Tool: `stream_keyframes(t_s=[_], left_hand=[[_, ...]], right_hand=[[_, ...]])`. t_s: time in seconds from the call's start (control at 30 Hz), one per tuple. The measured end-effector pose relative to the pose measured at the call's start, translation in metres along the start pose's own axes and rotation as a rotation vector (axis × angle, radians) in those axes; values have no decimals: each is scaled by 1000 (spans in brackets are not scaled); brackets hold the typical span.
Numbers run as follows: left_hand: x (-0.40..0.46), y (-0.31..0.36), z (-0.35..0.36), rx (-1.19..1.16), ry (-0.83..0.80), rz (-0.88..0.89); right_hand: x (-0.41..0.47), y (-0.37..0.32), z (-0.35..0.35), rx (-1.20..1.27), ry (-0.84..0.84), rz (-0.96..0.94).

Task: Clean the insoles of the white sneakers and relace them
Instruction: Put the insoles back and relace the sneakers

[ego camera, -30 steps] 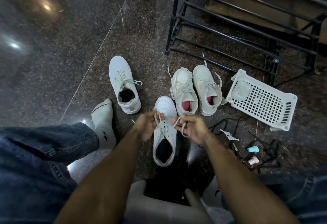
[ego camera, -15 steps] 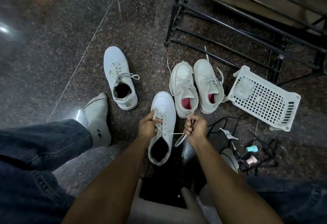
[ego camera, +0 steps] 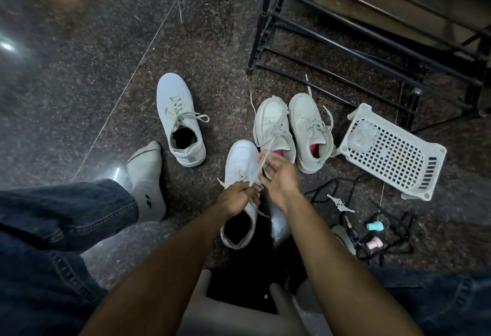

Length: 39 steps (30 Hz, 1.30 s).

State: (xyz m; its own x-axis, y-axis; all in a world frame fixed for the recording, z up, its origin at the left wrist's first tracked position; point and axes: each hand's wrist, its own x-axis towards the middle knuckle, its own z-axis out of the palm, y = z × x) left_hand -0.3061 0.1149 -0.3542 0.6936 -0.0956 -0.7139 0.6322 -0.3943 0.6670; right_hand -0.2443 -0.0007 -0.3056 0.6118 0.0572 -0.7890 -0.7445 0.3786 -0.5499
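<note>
The sneakers [ego camera: 240,165] are white, two [ego camera: 276,128] showing pink linings, on a dark speckled brown floor [ego camera: 79,70]. The perforated basket [ego camera: 393,155] is white, the rack [ego camera: 345,32] black, the jeans [ego camera: 53,216] dark blue. Small teal [ego camera: 375,226] and what looks like pink [ego camera: 374,244] caps lie among black cords [ego camera: 398,245].

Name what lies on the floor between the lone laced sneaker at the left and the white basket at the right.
In the head view, between the lone sneaker and the basket lies a pair of sneakers with pink insides, side by side, laces loose.
</note>
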Motion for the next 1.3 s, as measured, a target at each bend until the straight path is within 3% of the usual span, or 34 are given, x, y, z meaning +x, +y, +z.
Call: stream_keyframes(t_s=[0.1, 0.17, 0.33, 0.6, 0.87, 1.13, 1.2, 1.3], left_hand=[[-1, 5, -3, -260, -18, -30], [-7, 14, -7, -279, -11, -62], [-3, 8, -8, -316, 44, -84], [1, -5, -3, -499, 203, -149], [-2, 0, -2, -767, 194, -186], [-9, 11, -7, -790, 206, -212], [-10, 11, -9, -712, 250, -184], [-14, 2, -14, -397, 301, -79]], right_hand=[[5, 14, -23, -456, -8, -95], [6, 26, -33, -645, -104, -74], [6, 33, -37, -857, -53, -190], [-15, 7, -53, -1089, -251, 93], [-36, 25, -30, -1232, -448, 117], [-12, 59, -34, -1119, -292, -157], [-6, 64, -34, -1107, -232, -178], [-4, 67, -28, -1061, -144, -145]])
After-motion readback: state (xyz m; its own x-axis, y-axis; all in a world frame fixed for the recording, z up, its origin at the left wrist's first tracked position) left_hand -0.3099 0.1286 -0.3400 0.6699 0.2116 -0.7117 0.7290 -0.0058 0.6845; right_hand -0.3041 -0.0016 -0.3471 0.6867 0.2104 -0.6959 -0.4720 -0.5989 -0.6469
